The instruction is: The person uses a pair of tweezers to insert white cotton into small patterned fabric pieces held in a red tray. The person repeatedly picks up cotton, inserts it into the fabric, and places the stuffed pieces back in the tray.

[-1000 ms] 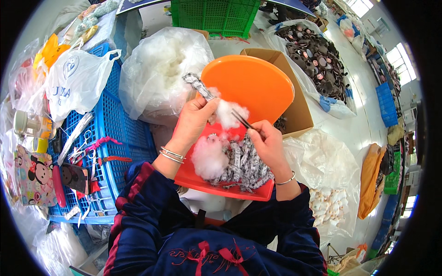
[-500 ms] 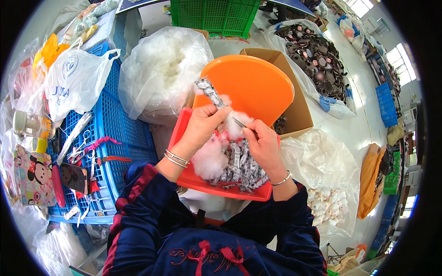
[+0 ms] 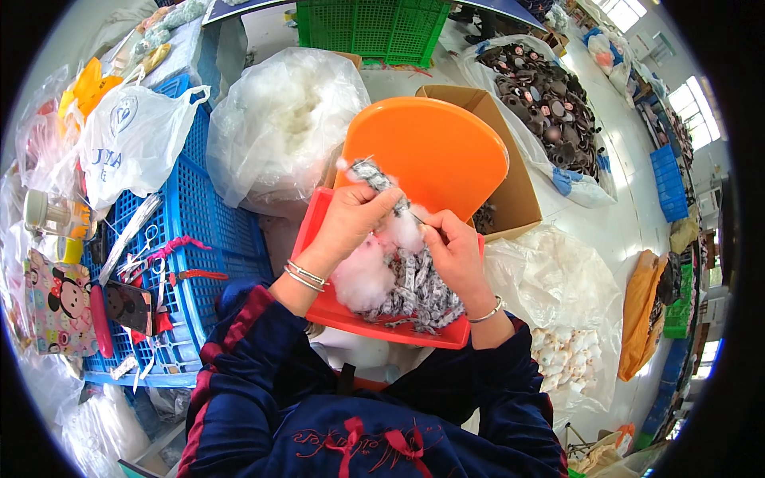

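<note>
My left hand (image 3: 355, 219) is closed round a small grey, black and white fluffy fabric piece (image 3: 368, 172), pinching it between thumb and fingers. A pinkish tuft shows at its far end. Between the fingers of my right hand (image 3: 456, 248) is a thin metal tool (image 3: 418, 219), its tip against the near end of the piece; whether it goes inside is hidden. White stuffing (image 3: 363, 275) and several more grey fluffy pieces (image 3: 426, 299) lie below my hands in a red tray (image 3: 382, 332).
An orange rounded panel (image 3: 438, 151) rises behind the tray, before a cardboard box (image 3: 510, 187). A clear bag of stuffing (image 3: 279, 119) stands back left. Blue crates (image 3: 187, 239) at left carry scissors (image 3: 146, 243) and a phone (image 3: 130, 308). Bags of parts (image 3: 550, 103) line the right.
The fabric piece has shifted down and tilted more level. My right hand with the metal tool has moved slightly left, bringing the tip from the loose stuffing to the piece's near end.
</note>
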Demonstrator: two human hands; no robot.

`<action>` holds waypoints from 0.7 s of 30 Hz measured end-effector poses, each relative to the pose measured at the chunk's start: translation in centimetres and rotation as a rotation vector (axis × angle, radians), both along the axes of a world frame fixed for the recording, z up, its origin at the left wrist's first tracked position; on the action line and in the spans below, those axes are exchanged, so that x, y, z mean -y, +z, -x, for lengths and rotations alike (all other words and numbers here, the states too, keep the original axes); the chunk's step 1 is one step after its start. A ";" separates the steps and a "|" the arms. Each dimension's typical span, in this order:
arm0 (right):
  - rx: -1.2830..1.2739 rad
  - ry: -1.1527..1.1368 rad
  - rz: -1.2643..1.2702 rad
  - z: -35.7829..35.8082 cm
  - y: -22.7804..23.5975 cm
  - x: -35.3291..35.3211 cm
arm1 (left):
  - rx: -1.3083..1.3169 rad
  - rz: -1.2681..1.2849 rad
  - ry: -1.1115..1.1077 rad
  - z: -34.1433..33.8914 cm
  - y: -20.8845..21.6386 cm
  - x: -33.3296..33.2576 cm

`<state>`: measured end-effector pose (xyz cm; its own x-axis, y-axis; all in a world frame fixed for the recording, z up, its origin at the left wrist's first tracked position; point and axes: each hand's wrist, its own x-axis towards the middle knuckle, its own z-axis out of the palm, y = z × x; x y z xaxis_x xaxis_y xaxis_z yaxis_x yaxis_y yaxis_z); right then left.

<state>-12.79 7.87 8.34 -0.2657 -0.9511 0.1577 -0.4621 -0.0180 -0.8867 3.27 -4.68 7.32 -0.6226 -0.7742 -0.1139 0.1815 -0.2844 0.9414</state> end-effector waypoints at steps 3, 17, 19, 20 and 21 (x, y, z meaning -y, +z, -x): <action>0.170 -0.022 0.017 -0.4 -1.4 0.0 | 0.027 -0.007 -0.014 0.9 -0.9 -0.8; 0.174 0.016 0.071 0.0 -1.8 0.4 | 0.123 -0.010 -0.057 0.1 0.2 -0.4; 0.194 0.014 0.052 0.0 -2.0 0.4 | 0.072 0.000 -0.058 0.6 -0.6 -0.9; 0.204 0.013 0.043 0.0 -2.1 0.4 | 0.052 -0.017 -0.052 0.8 -0.9 -1.1; 0.258 0.017 0.039 -0.2 -2.1 0.4 | 0.032 -0.033 -0.045 0.9 -1.2 -1.3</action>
